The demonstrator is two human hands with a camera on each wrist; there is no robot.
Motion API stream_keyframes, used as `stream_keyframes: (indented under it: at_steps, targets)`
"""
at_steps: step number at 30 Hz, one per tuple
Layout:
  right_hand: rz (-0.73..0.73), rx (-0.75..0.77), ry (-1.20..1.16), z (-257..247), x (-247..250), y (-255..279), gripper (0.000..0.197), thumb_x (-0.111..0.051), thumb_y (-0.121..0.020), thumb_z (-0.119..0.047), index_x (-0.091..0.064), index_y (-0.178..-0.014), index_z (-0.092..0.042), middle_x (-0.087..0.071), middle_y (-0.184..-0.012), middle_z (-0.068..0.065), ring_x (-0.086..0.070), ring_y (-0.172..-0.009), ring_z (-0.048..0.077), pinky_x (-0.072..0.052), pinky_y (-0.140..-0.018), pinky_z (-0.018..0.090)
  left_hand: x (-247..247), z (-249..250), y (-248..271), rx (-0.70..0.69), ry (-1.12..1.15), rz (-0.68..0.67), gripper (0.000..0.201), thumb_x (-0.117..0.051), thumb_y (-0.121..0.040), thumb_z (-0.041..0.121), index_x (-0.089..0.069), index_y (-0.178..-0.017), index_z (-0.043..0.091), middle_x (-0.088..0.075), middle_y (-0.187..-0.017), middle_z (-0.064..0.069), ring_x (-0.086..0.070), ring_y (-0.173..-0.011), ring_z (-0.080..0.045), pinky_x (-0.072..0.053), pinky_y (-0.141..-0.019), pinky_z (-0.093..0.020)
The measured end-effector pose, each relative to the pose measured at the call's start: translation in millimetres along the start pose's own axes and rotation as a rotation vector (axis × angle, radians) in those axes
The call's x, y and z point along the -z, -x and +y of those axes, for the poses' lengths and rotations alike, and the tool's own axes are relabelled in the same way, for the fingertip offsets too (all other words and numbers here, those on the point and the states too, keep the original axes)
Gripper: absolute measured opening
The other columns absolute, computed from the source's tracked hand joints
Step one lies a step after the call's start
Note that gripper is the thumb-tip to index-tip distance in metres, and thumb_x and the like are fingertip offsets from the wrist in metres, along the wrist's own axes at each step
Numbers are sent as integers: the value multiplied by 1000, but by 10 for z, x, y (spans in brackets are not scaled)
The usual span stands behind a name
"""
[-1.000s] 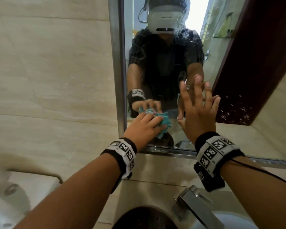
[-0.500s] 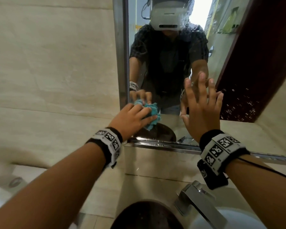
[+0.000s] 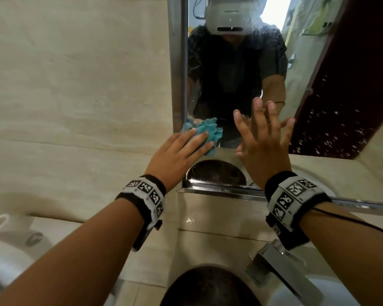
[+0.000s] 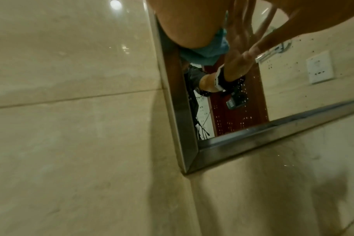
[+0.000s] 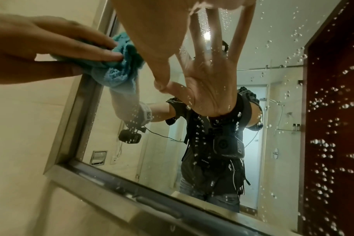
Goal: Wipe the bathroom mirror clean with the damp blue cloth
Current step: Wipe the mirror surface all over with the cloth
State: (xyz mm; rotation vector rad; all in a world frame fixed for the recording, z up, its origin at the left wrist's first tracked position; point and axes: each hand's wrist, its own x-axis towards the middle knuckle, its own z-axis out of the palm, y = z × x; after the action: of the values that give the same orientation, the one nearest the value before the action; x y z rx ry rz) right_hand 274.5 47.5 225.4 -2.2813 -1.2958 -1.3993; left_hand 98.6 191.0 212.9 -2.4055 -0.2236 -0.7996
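- Here, the tiled wall (image 3: 75, 85) is seen to fill the left of the head view, with the mirror (image 3: 241, 74) mounted on it inside a metal frame (image 3: 177, 62).
- Water droplets are seen scattered over the mirror glass, most densely at its right side in the right wrist view.
- A dark basin (image 3: 208, 288) and a chrome faucet (image 3: 281, 268) are seen below the mirror, at the bottom edge of the head view.
- The right hand (image 3: 263, 138) is laid flat on the glass, its grip spread, with the fingers (image 3: 258, 111) straight and fanned apart.
- The left hand (image 3: 177, 151) is pressed onto the blue cloth (image 3: 208, 131), its grip extended, with nearly straight fingers lying over the bunched fabric.
- The blue cloth is held against the glass in the mirror's lower left area, just beside the left frame edge and near the right hand.
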Motion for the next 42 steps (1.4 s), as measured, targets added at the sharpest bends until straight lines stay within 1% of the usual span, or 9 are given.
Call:
stream_keyframes:
  at_steps: [4, 9, 15, 22, 24, 28, 32, 37, 42]
  targets:
    - [-12, -1, 26, -16, 13, 2, 87, -69, -75, -34, -20, -148, -28, -7, -153, 13, -8, -140, 34, -11, -105, 65, 196, -119, -141, -56, -44, 4, 78, -76, -62, 7, -51, -135, 18, -51, -138, -8, -53, -120, -30, -47, -94, -42]
    - [-4, -4, 56, -18, -21, 22, 90, -69, -75, -37, -18, -148, -28, -12, -155, 15, -7, -141, 34, -14, -106, 65, 220, -168, -373, 78, 25, 126, 70, -66, -70, 5, -47, -136, 15, -46, -141, -13, -49, -123, -34, -45, -96, -45]
    - [-18, -8, 46, -28, -35, 28, 94, -70, -73, -38, -16, -149, -28, -12, -155, 14, -10, -141, 35, -13, -105, 66, -154, 189, 268, -158, 34, -211, 77, -87, -55, 12, -59, -127, 21, -58, -130, -4, -59, -110, -28, -51, -87, -40]
    - [-18, -24, 55, -35, -16, 33, 92, -69, -75, -39, -15, -149, -29, -13, -155, 14, -9, -140, 34, -15, -105, 65, 145, -139, -314, 89, -23, 152, 52, -58, -76, 14, -56, -128, 16, -58, -126, -13, -58, -100, -31, -48, -81, -41]
    - [-25, -25, 27, -38, -15, 41, 94, -70, -75, -38, -14, -149, -29, -12, -155, 14, -8, -141, 34, -13, -106, 65, -44, 26, -100, 16, 1, 78, 60, -72, -67, 13, -59, -126, 18, -60, -122, -12, -61, -97, -31, -51, -78, -40]
    - [-58, -26, 21, -38, -9, 42, 98, -72, -73, -40, -11, -149, -30, -10, -156, 13, -9, -142, 35, -11, -106, 65, -302, 281, 367, -137, 73, -233, 72, -90, -50, 16, -66, -117, 23, -64, -111, -6, -62, -94, -30, -56, -75, -40]
    - [-75, -22, 27, -47, 12, 43, 96, -71, -75, -41, -11, -149, -29, -11, -155, 14, -11, -142, 35, -13, -106, 65, -108, 128, 88, -70, 74, -66, 67, -89, -51, 18, -67, -114, 21, -63, -106, -7, -61, -89, -29, -55, -72, -40]
    - [-72, -26, -14, -51, 1, 56, 93, -69, -77, -38, -12, -149, -29, -9, -156, 13, -8, -142, 34, -9, -107, 64, -49, 94, -105, 125, 64, 167, 57, -72, -66, 16, -62, -122, 20, -60, -106, -13, -50, -84, -28, -49, -68, -37]
    - [-44, -26, -109, -36, -19, 120, 83, -65, -81, -30, -17, -148, -29, -10, -156, 11, -8, -143, 32, -6, -109, 60, -499, 532, 439, 60, 151, -66, 75, -91, -47, 17, -65, -118, 21, -62, -103, -11, -60, -84, -28, -53, -67, -37]
